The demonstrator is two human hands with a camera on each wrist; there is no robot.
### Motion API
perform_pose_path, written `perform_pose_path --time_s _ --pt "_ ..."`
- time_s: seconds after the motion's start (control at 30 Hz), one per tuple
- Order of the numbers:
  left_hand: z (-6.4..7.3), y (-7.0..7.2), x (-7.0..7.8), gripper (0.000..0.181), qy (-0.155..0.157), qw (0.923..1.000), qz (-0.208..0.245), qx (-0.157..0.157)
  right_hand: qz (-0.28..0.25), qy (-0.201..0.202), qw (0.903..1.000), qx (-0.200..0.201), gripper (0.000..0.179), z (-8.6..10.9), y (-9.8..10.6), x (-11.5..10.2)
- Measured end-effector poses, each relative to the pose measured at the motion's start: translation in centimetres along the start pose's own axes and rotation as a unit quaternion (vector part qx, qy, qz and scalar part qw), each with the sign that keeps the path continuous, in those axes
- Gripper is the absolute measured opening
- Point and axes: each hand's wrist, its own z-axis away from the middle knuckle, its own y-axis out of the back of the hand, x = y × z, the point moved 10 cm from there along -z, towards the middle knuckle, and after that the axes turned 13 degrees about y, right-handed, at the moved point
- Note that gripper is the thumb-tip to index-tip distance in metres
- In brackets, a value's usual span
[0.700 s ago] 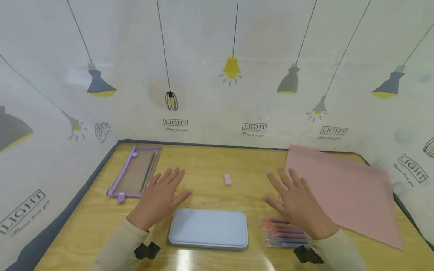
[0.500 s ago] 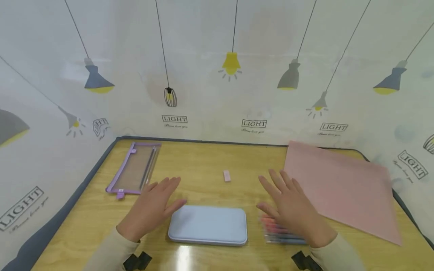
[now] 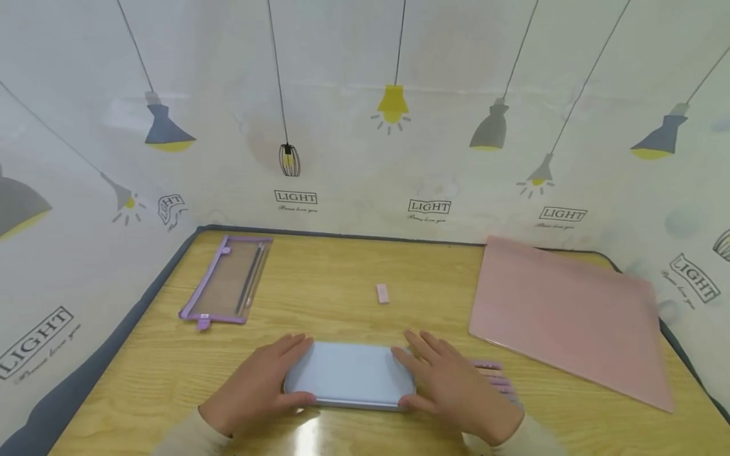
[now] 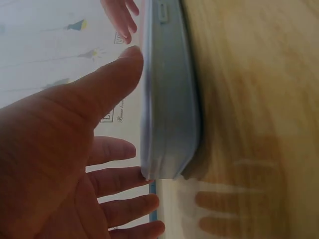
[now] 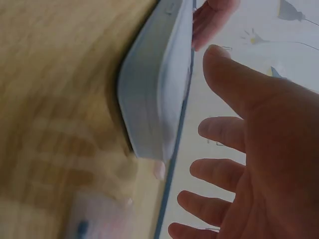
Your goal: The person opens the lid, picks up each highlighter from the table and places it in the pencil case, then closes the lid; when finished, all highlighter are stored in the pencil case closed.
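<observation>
A light blue, flat case with rounded corners (image 3: 352, 375) lies on the table before me, its lid closed. My left hand (image 3: 256, 383) is at the case's left end, thumb near the front edge and fingers by the back corner. At the opposite end is my right hand (image 3: 459, 386), its fingertips overlapping the lid. In the left wrist view the left thumb (image 4: 114, 74) reaches along the lid's edge, fingers extended. The right wrist view has a gap between the right thumb (image 5: 234, 74) and the case. Both hands have relaxed, spread fingers.
Several coloured pens (image 3: 497, 380) lie partly hidden under the right hand. A small pink eraser (image 3: 382, 294) is beyond the case. At back left lies a clear pouch with purple trim (image 3: 201, 294) holding pencils. A pink sheet-like folder (image 3: 564, 323) covers the right side.
Both hands have come down and inward, from hovering apart on either side to the two ends of the case. The right hand has moved left, off part of the pens.
</observation>
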Motion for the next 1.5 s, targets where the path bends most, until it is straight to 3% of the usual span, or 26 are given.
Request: perform_pose_path --time_s 0.23,0.33,0.63,0.83,1.23,1.5 --pt "0.2 -0.3 -0.2 0.092 0.008 0.9999 0.011 -0.003 0.007 0.009 0.9995 -0.029 0.076 -0.8 -1.4 -0.8" --pt "0.1 -0.3 -0.3 0.092 0.0 1.0 0.003 -0.002 0.03 0.022 0.999 -0.024 0.076 -1.3 -1.3 -1.1" --pt "-0.8 -0.6 0.3 0.084 -0.068 0.9976 -0.009 -0.004 0.039 0.06 0.9974 -0.008 0.071 -2.9 -1.0 -0.8" --pt "-1.2 -1.2 -0.1 0.081 -0.058 0.998 -0.013 -0.023 0.053 0.06 0.9965 -0.022 0.069 -3.8 -0.9 -0.4" --pt "-1.4 -1.6 0.0 0.084 -0.076 0.9965 -0.03 -0.02 0.081 0.077 0.9919 -0.06 0.062 -5.2 -0.4 -0.3" --pt "-1.6 -1.6 -0.1 0.085 -0.076 0.9965 -0.028 -0.021 0.044 0.069 0.9933 -0.082 0.066 -5.2 -0.2 0.4"
